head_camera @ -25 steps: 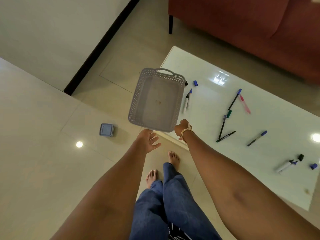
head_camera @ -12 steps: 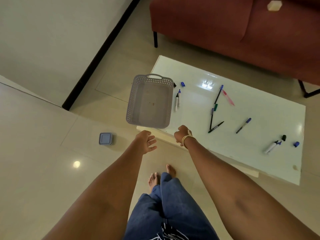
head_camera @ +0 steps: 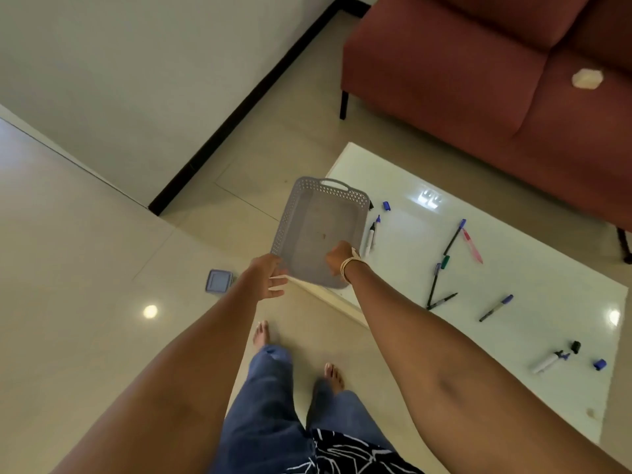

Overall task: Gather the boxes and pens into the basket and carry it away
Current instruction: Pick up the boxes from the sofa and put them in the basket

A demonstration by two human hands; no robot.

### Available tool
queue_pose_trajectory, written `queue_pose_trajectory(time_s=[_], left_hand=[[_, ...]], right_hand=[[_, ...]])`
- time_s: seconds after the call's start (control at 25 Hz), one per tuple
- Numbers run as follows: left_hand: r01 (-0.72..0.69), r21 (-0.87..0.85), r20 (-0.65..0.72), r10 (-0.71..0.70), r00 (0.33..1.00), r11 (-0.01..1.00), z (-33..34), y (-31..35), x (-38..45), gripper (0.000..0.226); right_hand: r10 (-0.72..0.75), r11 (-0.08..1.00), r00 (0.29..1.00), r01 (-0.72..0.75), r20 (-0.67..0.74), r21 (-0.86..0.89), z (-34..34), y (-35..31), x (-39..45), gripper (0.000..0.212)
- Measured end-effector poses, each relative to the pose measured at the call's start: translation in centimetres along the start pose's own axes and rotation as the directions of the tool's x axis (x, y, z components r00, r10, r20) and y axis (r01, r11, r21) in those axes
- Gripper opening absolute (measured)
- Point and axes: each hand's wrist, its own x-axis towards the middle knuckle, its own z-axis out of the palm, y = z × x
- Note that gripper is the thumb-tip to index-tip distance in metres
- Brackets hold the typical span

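At your twelve o'clock the grey basket (head_camera: 319,230) hangs over the near-left corner of the white counter (head_camera: 533,278), its long axis running away from you, far handle at twelve. Your right hand (head_camera: 338,260) is clenched on its near rim; your left hand (head_camera: 268,280) sits just beside the near-left corner at ten o'clock, fingers (head_camera: 278,291) spread and holding nothing. Pens (head_camera: 453,236) lie scattered from one to three o'clock, so your right hand is nearer them. A small blue box (head_camera: 219,281) rests on the floor at nine.
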Motion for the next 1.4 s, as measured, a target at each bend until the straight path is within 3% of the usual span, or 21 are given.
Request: queue_pose_trajectory(time_s=[0.2, 0.36, 0.48, 0.8, 0.92, 1.0, 1.12, 1.28, 1.36, 1.4], left_hand=[[-0.018, 0.030, -0.004, 0.018, 1.000, 0.999, -4.8, 8.9, 4.1, 0.034], [-0.016, 0.088, -0.002, 0.016, 1.000, 0.996, -8.6, 17.4, 7.4, 0.023], [-0.040, 0.123, -0.013, 0.041, 0.999, 0.992, -11.2, 23.4, 9.7, 0.029], [-0.056, 0.263, 0.039, 0.048, 0.998, 0.963, -11.0, 35.5, 15.3, 0.026], [-0.101, 0.504, 0.006, 0.113, 0.994, 0.858, -10.2, 40.9, 17.5, 0.010], [-0.126, 0.628, -0.015, 0.174, 0.985, 0.768, -9.5, 45.6, 19.9, 0.022], [-0.098, 0.684, -0.054, 0.184, 0.981, 0.723, -7.8, 53.3, 22.4, 0.036], [-0.195, 0.745, 0.030, 0.261, 0.965, 0.637, -3.2, 62.2, 24.1, 0.033], [-0.294, 0.813, 0.109, 0.364, 0.925, 0.503, -0.3, 65.3, 23.9, 0.032], [-0.358, 0.855, 0.177, 0.438, 0.881, 0.376, 1.2, 66.8, 24.1, 0.036]], right_hand=[[-0.021, 0.995, 1.000, 0.022, 0.017, -0.097, 0.8, -7.8, 6.0, 0.038], [-0.003, 0.983, 1.000, 0.004, 0.007, -0.182, 0.9, -14.9, 10.8, 0.039], [-0.011, 0.968, 1.000, 0.016, 0.024, -0.249, 0.7, -20.0, 14.6, 0.038], [0.016, 0.974, 0.998, -0.029, -0.060, -0.224, -3.1, -28.8, 22.3, 0.043], [0.055, 0.973, 0.997, -0.064, -0.046, -0.222, -6.1, -31.8, 25.7, 0.042], [0.077, 0.977, 0.996, -0.084, -0.040, -0.195, -8.4, -34.1, 29.0, 0.042], [0.079, 0.982, 0.995, -0.087, -0.054, -0.165, -12.6, -37.8, 33.2, 0.039], [0.093, 0.986, 0.992, -0.104, -0.087, -0.133, -18.6, -41.8, 37.4, 0.042], [0.099, 0.988, 0.989, -0.111, -0.114, -0.105, -21.6, -42.8, 39.2, 0.042], [0.104, 0.990, 0.986, -0.116, -0.131, -0.086, -23.1, -43.1, 40.2, 0.043]])
